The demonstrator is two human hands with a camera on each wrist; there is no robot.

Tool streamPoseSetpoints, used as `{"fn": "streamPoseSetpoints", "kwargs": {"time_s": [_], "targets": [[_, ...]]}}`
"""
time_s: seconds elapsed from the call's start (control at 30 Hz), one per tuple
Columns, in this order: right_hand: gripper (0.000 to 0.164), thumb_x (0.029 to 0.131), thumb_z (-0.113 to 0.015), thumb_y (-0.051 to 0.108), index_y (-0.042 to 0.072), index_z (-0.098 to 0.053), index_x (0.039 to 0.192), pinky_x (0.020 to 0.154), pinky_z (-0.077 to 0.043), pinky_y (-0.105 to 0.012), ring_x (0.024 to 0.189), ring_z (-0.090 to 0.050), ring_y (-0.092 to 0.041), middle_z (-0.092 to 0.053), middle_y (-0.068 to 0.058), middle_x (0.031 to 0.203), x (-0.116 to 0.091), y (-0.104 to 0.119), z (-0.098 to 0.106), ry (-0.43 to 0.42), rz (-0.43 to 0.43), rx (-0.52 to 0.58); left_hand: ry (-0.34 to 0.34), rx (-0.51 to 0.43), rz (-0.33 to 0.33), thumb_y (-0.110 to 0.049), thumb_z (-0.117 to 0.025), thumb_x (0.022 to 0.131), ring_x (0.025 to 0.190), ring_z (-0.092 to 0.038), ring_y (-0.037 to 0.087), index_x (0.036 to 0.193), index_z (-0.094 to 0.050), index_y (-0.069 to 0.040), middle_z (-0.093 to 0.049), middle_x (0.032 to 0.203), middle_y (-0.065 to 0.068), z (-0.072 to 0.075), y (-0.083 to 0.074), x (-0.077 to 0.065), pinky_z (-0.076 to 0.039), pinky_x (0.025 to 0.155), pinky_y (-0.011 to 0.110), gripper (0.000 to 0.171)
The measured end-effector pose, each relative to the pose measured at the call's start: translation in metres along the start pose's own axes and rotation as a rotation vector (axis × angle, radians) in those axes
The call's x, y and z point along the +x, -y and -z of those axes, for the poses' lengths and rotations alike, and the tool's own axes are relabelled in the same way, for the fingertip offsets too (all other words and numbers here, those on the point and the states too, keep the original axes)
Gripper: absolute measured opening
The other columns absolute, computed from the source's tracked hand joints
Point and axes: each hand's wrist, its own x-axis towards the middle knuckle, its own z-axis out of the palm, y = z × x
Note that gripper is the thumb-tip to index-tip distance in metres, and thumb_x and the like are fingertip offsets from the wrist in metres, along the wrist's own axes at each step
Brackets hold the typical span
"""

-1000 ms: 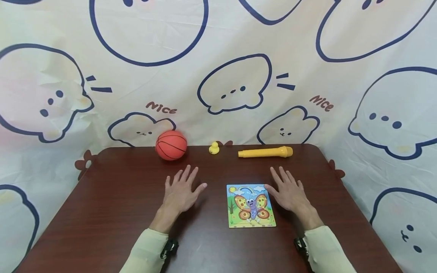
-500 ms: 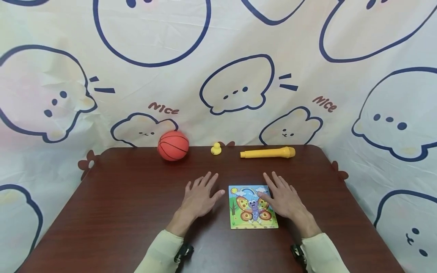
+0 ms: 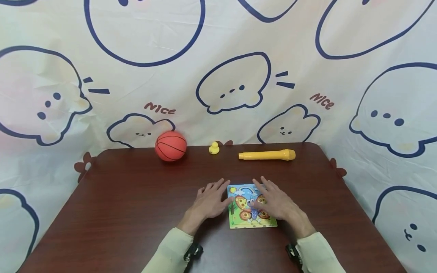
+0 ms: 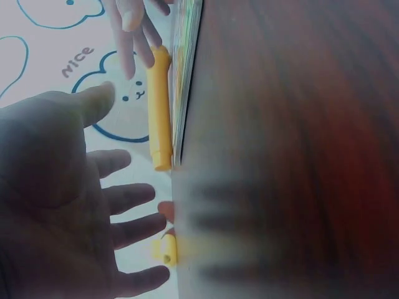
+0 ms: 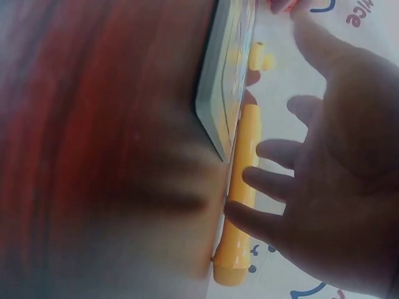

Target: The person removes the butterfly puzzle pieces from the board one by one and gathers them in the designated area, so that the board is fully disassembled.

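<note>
A square butterfly jigsaw puzzle board lies flat on the brown table, its edge showing thin in the left wrist view. My left hand is at the board's left edge, fingers spread and thumb tip overlapping the picture. Over the board's upper right part hovers my right hand, fingers extended, hiding some of the butterfly. In the right wrist view the right hand has spread fingers and holds nothing. The left hand likewise shows separated fingers with nothing between them in its own wrist view.
Along the table's far edge stand a red toy basketball, a small yellow rubber duck and a yellow toy microphone. Behind them hangs a pale cloth printed with cartoon outlines.
My left hand has moved right, from the bare table to the board's left edge. My right hand has moved left, over the board. The board and the toys stay in place.
</note>
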Motion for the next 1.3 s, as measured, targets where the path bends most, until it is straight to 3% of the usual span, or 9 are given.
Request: {"fn": "streamPoseSetpoints", "kwargs": {"time_s": [0.2,0.63,1.0,1.3], "targets": [[0.086,0.083,-0.062,0.062,0.028,-0.027,0.153,0.109,-0.03,-0.061,0.146,-0.024,-0.037,-0.02,-0.012,0.161,-0.002,0.005,-0.003,0.053,0.062,-0.03,0.066,0.067,-0.02,-0.055,-0.054,0.092,0.14,-0.035,0.031,0.15,-0.035,-0.025,-0.034,0.157,0.004,-0.003,-0.009,0.002,-0.03,0.106,0.059,0.069],[0.082,0.081,-0.07,0.054,0.025,-0.036,0.15,0.112,-0.028,-0.059,0.147,-0.022,-0.038,-0.023,-0.011,0.161,-0.006,0.008,-0.004,0.101,0.084,-0.096,0.026,0.134,-0.031,-0.05,-0.064,0.088,0.13,-0.04,0.031,0.14,-0.05,-0.016,-0.043,0.148,0.008,-0.008,-0.019,0.012,-0.035,0.101,0.058,0.064],[0.079,0.081,-0.069,0.056,0.025,-0.04,0.148,0.111,-0.029,-0.059,0.147,-0.022,-0.039,-0.023,-0.011,0.161,-0.003,0.012,-0.004,0.117,0.082,-0.131,-0.01,0.083,0.001,-0.047,-0.074,0.081,0.106,-0.041,0.024,0.122,-0.058,-0.008,-0.05,0.122,0.008,-0.009,-0.02,0.032,-0.036,0.086,0.043,0.059],[0.081,0.081,-0.067,0.059,0.026,-0.038,0.149,0.111,-0.03,-0.058,0.147,-0.023,-0.038,-0.023,-0.01,0.161,-0.002,0.014,-0.004,0.124,0.083,-0.149,-0.01,0.047,0.045,-0.042,-0.079,0.077,0.105,-0.039,0.026,0.119,-0.058,-0.003,-0.049,0.116,0.01,-0.008,-0.023,0.04,-0.036,0.088,0.044,0.061]]}}
